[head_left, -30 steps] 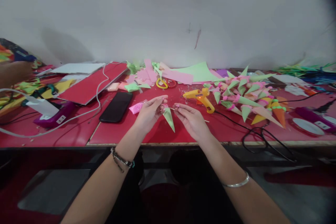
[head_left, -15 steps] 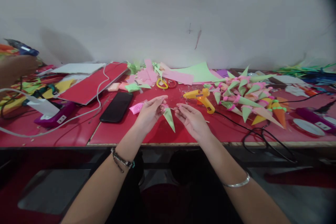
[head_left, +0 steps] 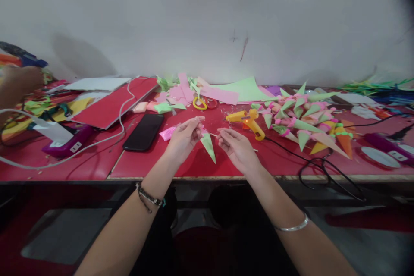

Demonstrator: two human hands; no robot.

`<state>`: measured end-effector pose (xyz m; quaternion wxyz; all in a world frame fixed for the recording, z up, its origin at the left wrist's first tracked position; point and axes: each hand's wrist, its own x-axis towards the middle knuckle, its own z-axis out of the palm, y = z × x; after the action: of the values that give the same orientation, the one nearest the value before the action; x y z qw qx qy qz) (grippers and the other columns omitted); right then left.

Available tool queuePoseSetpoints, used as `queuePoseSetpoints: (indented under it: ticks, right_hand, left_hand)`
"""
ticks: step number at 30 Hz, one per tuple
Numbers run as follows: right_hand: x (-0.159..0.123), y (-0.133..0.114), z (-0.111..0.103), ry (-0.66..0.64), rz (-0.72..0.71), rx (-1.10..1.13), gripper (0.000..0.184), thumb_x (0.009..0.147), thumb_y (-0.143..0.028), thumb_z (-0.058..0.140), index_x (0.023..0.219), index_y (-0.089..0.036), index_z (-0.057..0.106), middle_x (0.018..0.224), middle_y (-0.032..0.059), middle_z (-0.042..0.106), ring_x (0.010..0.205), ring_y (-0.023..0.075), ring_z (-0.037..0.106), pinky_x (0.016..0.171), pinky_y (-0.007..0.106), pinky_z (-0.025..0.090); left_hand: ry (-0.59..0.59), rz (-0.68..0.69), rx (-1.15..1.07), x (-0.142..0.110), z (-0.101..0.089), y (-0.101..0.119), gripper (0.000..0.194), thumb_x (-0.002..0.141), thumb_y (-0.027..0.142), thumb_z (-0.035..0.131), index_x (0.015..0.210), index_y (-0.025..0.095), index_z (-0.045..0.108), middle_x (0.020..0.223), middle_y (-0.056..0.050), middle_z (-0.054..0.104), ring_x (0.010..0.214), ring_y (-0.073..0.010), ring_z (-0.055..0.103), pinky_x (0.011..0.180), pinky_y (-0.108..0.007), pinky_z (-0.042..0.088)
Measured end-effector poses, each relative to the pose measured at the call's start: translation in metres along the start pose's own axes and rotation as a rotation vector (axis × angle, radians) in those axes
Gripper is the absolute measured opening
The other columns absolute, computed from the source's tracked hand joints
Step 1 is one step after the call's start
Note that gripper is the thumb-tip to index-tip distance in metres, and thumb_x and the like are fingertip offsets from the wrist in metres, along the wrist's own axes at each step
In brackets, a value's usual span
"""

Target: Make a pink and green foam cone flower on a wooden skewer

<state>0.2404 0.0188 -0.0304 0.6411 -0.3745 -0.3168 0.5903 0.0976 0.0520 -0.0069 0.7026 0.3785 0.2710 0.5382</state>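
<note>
A light green paper cone [head_left: 208, 147] with a pink trim at its wide end hangs point-down between my hands. My left hand [head_left: 185, 137] is closed at the cone's pink end, thumb and forefinger pinched together. My right hand [head_left: 235, 144] pinches a thin pale stick [head_left: 212, 134], which reaches left toward the cone's pink end. My left fingers hide where stick and cone meet. A pink packet [head_left: 167, 133] lies just behind my left hand. The yellow glue gun [head_left: 247, 120] rests beyond my right hand, a light glowing on it.
Many green and pink paper cones [head_left: 300, 114] are heaped at right. A black phone [head_left: 144, 133], scissors [head_left: 199, 103] and a red board [head_left: 113, 105] lie at left and behind. Purple power strips [head_left: 69, 143] sit at both sides, with loose cables. Another person's hand [head_left: 21, 84] is at far left.
My right fingers have drawn closer together and the thin stick shows more clearly between my hands. The cone has hardly moved. At far left, the other person's hand has shifted slightly.
</note>
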Motion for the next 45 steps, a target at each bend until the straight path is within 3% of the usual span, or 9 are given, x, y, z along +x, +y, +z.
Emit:
queuePoseSetpoints:
  ticks: [7,16,20,25,30,33,37,41,45]
  right_hand:
    - [0.0000,0.0001,-0.0001,-0.009,0.009,0.012,0.015,0.057,-0.023,0.073,0.071,-0.018,0.068,0.064,-0.0019,0.066,0.061,0.0057,0.060,0.063,0.016,0.051]
    - [-0.0022,-0.0025,-0.0001,0.028,-0.004,-0.066,0.022,0.064,-0.036,0.068,0.062,-0.015,0.060,0.045,-0.0059,0.054,0.036,0.0014,0.044,0.035,0.012,0.034]
    - [-0.0028,-0.0036,0.0001,0.039,-0.013,-0.058,0.029,0.067,-0.040,0.065,0.056,-0.016,0.054,0.041,-0.0066,0.049,0.033,0.0016,0.039,0.031,0.013,0.028]
    - [-0.0013,-0.0021,0.0001,0.011,-0.041,-0.016,0.014,0.060,-0.026,0.072,0.064,-0.016,0.062,0.052,-0.0059,0.056,0.044,0.0007,0.047,0.043,0.010,0.039]
    - [0.0008,-0.0007,-0.0006,0.039,-0.057,0.000,0.018,0.058,-0.023,0.072,0.074,-0.017,0.066,0.068,-0.0004,0.066,0.063,0.0059,0.059,0.061,0.016,0.048]
    - [0.0001,-0.0014,-0.0014,0.047,-0.044,-0.037,0.018,0.063,-0.032,0.068,0.073,-0.017,0.066,0.059,-0.0014,0.062,0.052,0.0054,0.055,0.049,0.017,0.044]
    - [-0.0004,-0.0016,-0.0018,0.055,-0.077,-0.115,0.019,0.065,-0.036,0.066,0.066,-0.017,0.065,0.041,-0.0076,0.045,0.038,0.0024,0.038,0.037,0.017,0.029]
    - [0.0005,-0.0002,-0.0010,0.049,-0.068,-0.104,0.018,0.056,-0.027,0.072,0.071,-0.018,0.067,0.054,-0.0049,0.056,0.050,0.0042,0.048,0.051,0.018,0.040]
    - [-0.0003,-0.0003,-0.0003,0.021,-0.035,-0.088,0.020,0.058,-0.028,0.071,0.075,-0.018,0.067,0.068,-0.0001,0.065,0.063,0.0085,0.058,0.063,0.023,0.046]
  left_hand:
    - [0.012,-0.003,-0.022,0.0003,-0.0007,0.0001,0.012,0.067,0.020,0.065,0.075,0.012,0.064,0.059,0.004,0.052,0.049,-0.0012,0.046,0.051,-0.015,0.038]
    - [0.019,-0.001,-0.006,0.0000,0.0009,0.0001,0.009,0.069,0.021,0.063,0.070,0.012,0.061,0.057,0.005,0.049,0.048,-0.0014,0.044,0.049,-0.015,0.038]
    - [0.022,0.005,0.004,0.0005,-0.0005,0.0000,0.009,0.070,0.021,0.063,0.069,0.013,0.061,0.056,0.005,0.049,0.047,-0.0017,0.045,0.049,-0.015,0.038]
    - [0.013,0.007,-0.021,0.0014,-0.0026,0.0012,0.009,0.071,0.021,0.062,0.070,0.012,0.062,0.055,0.005,0.050,0.047,-0.0018,0.045,0.050,-0.015,0.040]
    - [0.024,0.012,-0.043,0.0022,-0.0041,0.0039,0.014,0.071,0.019,0.061,0.081,0.011,0.066,0.064,0.002,0.058,0.047,-0.0003,0.047,0.051,-0.014,0.041]
    - [0.041,0.005,-0.037,0.0029,-0.0051,0.0039,0.017,0.071,0.017,0.062,0.086,0.012,0.066,0.073,0.001,0.063,0.049,-0.0002,0.049,0.053,-0.014,0.043]
    - [0.068,0.010,-0.028,0.0040,-0.0064,0.0027,0.016,0.069,0.013,0.063,0.085,0.013,0.066,0.078,0.000,0.065,0.053,-0.0010,0.052,0.053,-0.013,0.043]
    - [0.047,0.002,-0.031,0.0034,-0.0063,0.0036,0.008,0.069,0.017,0.064,0.075,0.012,0.064,0.064,0.002,0.061,0.049,-0.0017,0.051,0.051,-0.014,0.042]
    - [0.031,-0.001,-0.061,0.0004,-0.0022,0.0080,0.021,0.070,0.029,0.065,0.063,0.012,0.055,0.043,0.008,0.043,0.038,-0.0014,0.039,0.044,-0.014,0.036]
